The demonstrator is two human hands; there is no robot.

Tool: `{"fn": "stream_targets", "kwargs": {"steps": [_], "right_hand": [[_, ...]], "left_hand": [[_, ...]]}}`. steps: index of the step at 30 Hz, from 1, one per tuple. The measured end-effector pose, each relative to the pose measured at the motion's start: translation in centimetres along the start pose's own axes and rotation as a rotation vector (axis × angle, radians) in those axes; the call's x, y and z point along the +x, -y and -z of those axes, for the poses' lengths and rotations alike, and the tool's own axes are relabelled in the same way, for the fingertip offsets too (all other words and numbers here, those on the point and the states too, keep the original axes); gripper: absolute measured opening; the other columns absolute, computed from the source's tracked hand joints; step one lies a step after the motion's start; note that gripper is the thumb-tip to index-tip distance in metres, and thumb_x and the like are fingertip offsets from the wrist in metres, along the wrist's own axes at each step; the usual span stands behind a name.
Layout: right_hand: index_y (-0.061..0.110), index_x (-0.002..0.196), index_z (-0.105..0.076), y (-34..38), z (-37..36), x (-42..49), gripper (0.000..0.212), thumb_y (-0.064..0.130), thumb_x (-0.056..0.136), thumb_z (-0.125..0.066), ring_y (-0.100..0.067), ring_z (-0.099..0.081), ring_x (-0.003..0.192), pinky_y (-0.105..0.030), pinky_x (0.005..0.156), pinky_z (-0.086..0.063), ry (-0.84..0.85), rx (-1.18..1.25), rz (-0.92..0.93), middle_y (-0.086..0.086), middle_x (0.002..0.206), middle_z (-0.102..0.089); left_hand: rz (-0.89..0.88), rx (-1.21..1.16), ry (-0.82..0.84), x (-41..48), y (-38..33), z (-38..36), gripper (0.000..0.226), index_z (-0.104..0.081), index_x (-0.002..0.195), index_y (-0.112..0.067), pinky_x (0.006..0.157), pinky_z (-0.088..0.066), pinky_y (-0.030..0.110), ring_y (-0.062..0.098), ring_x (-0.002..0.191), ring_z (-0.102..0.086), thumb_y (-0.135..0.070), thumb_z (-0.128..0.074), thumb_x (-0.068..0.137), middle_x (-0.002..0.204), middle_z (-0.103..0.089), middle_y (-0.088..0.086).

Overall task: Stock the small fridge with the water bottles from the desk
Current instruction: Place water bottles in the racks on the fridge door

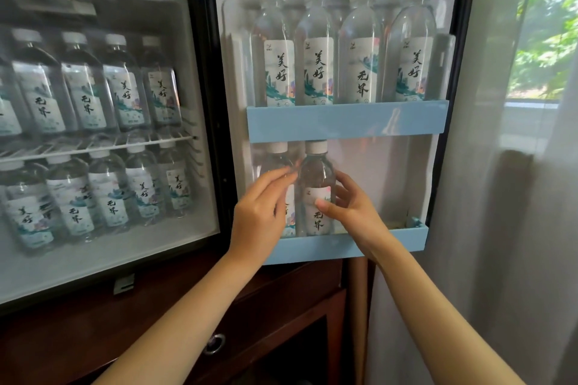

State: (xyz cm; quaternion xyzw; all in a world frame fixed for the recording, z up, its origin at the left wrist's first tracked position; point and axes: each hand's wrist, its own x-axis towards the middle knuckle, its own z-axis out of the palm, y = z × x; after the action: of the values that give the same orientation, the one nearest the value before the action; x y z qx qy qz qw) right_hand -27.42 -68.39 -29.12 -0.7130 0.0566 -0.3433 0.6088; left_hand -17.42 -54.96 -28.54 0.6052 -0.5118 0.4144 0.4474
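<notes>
Btl (316, 175) on lower door shelf (400, 241) in grip of R hand (352, 212); L hand (259, 216) loose-fingered against its shoulder.

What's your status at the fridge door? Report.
Right hand grips bottle in lower door shelf. Left hand open, fingers at neighbouring bottle. Nothing in the way.

lower door-rack bottle (272, 162) half hidden behind left hand (259, 212), shelf bottles (84, 94) blurred, leftmost cut by frame edge
</notes>
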Motion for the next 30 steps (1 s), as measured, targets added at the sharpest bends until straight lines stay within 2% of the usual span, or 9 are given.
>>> {"fn": "stream_targets", "kwargs": {"steps": [2,5,9,11,15,18,21,27,30], "right_hand": [[0.015,0.132,-0.042,0.0,0.2,0.0,0.056,0.000,0.083,-0.063,-0.015,-0.064,0.099,-0.022,0.076,-0.054,0.022,-0.030,-0.015,-0.007,0.117,-0.062],[0.015,0.131,-0.039,0.1,0.3,-0.1,0.059,-0.005,0.081,-0.064,-0.020,-0.063,0.100,-0.021,0.076,-0.053,0.088,-0.132,-0.039,-0.008,0.115,-0.061],[0.014,0.131,-0.034,0.1,-0.2,-0.1,0.058,-0.005,0.084,-0.061,-0.003,-0.063,0.087,-0.015,0.068,-0.052,0.060,-0.160,-0.038,-0.005,0.109,-0.060],[0.015,0.133,-0.031,-0.1,-0.6,0.0,0.059,-0.004,0.085,-0.060,-0.001,-0.062,0.085,-0.015,0.066,-0.052,0.018,-0.161,-0.024,-0.003,0.107,-0.059],[0.013,0.133,-0.031,-0.3,-0.7,0.0,0.061,-0.004,0.084,-0.061,0.001,-0.063,0.080,-0.015,0.063,-0.052,-0.003,-0.159,-0.018,-0.005,0.108,-0.058],[0.015,0.132,-0.034,-0.3,-0.6,-0.1,0.060,-0.004,0.082,-0.063,-0.004,-0.064,0.086,-0.016,0.066,-0.053,0.012,-0.162,-0.018,-0.007,0.112,-0.059],[0.018,0.129,-0.036,-0.3,-0.4,-0.2,0.059,0.000,0.082,-0.065,-0.005,-0.064,0.089,-0.016,0.068,-0.052,0.034,-0.170,-0.026,-0.006,0.113,-0.061],[0.016,0.132,-0.034,-0.2,-0.4,-0.5,0.059,0.004,0.084,-0.065,-0.006,-0.064,0.091,-0.016,0.067,-0.052,0.027,-0.184,-0.007,-0.005,0.114,-0.059],[0.016,0.134,-0.034,-0.1,-0.4,-0.7,0.061,0.003,0.083,-0.066,-0.007,-0.062,0.093,-0.013,0.065,-0.051,0.037,-0.193,0.003,-0.003,0.113,-0.059]], "left_hand": [[0.057,0.008,-0.043,0.2,0.4,0.4,0.029,-0.064,0.109,0.002,0.099,-0.039,0.019,0.016,0.104,-0.054,0.010,-0.059,0.082,0.106,-0.063,0.015],[0.175,-0.011,0.006,0.5,0.6,0.7,0.032,-0.058,0.118,-0.001,0.103,-0.032,0.016,0.020,0.113,-0.051,0.002,-0.055,0.086,0.117,-0.057,0.014],[0.240,0.021,0.093,1.2,0.2,0.9,0.037,-0.051,0.127,-0.004,0.102,-0.024,0.015,0.024,0.122,-0.046,-0.011,-0.054,0.090,0.127,-0.052,0.012],[0.257,0.035,0.077,1.7,0.0,0.9,0.039,-0.048,0.128,-0.003,0.098,-0.027,0.017,0.025,0.119,-0.047,-0.017,-0.054,0.091,0.126,-0.054,0.012],[0.339,0.085,0.084,2.4,-0.2,1.0,0.054,-0.042,0.127,-0.007,0.080,-0.045,0.035,0.023,0.107,-0.048,-0.039,-0.058,0.086,0.116,-0.060,0.005],[0.359,0.233,0.170,2.7,-0.2,0.7,0.075,-0.038,0.126,-0.009,0.073,-0.042,0.033,0.024,0.102,-0.048,-0.056,-0.066,0.074,0.111,-0.062,0.003],[0.344,0.314,0.231,2.9,0.1,0.5,0.083,-0.034,0.130,-0.011,0.074,-0.040,0.033,0.025,0.102,-0.045,-0.054,-0.070,0.069,0.112,-0.062,0.005],[0.346,0.113,0.257,2.6,0.8,1.4,0.085,-0.031,0.135,-0.017,0.074,-0.035,0.026,0.018,0.106,-0.041,-0.046,-0.073,0.067,0.115,-0.057,-0.002],[0.359,0.031,0.257,2.6,1.1,2.0,0.069,-0.045,0.126,-0.017,0.076,-0.033,0.024,0.016,0.101,-0.041,-0.047,-0.070,0.069,0.097,-0.051,-0.013]]}}
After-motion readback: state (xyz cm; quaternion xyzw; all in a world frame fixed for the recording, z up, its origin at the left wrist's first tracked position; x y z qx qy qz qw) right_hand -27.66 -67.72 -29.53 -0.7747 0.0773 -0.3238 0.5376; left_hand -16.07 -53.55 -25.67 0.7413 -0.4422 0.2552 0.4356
